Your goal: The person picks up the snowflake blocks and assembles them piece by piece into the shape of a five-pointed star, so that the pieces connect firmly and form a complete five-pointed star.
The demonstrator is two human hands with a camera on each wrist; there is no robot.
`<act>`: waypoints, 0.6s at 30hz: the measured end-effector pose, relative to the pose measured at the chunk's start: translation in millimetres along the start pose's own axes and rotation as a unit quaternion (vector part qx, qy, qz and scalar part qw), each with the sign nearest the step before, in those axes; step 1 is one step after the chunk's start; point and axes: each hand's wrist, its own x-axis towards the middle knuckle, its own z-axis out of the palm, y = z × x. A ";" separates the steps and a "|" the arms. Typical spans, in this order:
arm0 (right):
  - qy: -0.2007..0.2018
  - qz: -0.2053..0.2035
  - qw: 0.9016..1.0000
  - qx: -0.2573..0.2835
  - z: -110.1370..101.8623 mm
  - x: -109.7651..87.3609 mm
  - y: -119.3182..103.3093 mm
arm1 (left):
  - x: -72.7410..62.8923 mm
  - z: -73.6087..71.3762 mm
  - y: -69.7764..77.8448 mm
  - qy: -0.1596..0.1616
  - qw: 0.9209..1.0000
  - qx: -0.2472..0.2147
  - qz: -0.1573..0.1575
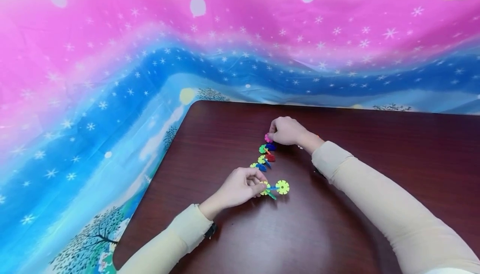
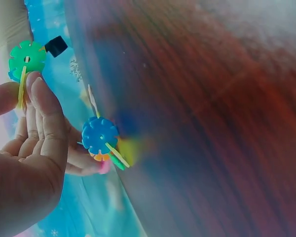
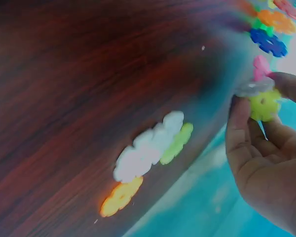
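My left hand (image 1: 240,185) pinches a yellow disc with notched edges, part of a small joined piece with a second yellow disc (image 1: 283,187), a blue one and a green one (image 2: 28,55). Farther back, my right hand (image 1: 288,131) pinches a whitish notched disc (image 3: 254,88) between thumb and finger. Against that disc show a pink disc (image 3: 260,65) and a yellow-green disc (image 3: 266,104). Between the hands runs a line of linked discs, including a green disc (image 1: 263,149), a red disc (image 1: 270,157) and a blue disc (image 2: 99,136). Its near end is partly hidden behind my left hand.
On the dark wooden table (image 1: 375,161) lie several whitish discs (image 3: 148,150), a light green disc (image 3: 177,143) and an orange disc (image 3: 122,196). A patterned pink and blue cloth (image 1: 240,49) hangs along the table's left and far edges.
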 end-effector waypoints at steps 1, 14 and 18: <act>0.014 0.002 1.000 0.013 -3.2 -4.7 2.9 | 1.5 1.3 1.3 -0.002 1.000 -0.005 0.001; 0.159 0.015 0.974 0.159 -44.4 -108.7 44.5 | 33.1 17.9 22.6 -0.018 0.993 -0.114 -0.002; 0.188 0.019 0.957 0.218 -43.2 -141.8 50.3 | 44.3 26.9 26.5 -0.040 0.983 -0.177 0.003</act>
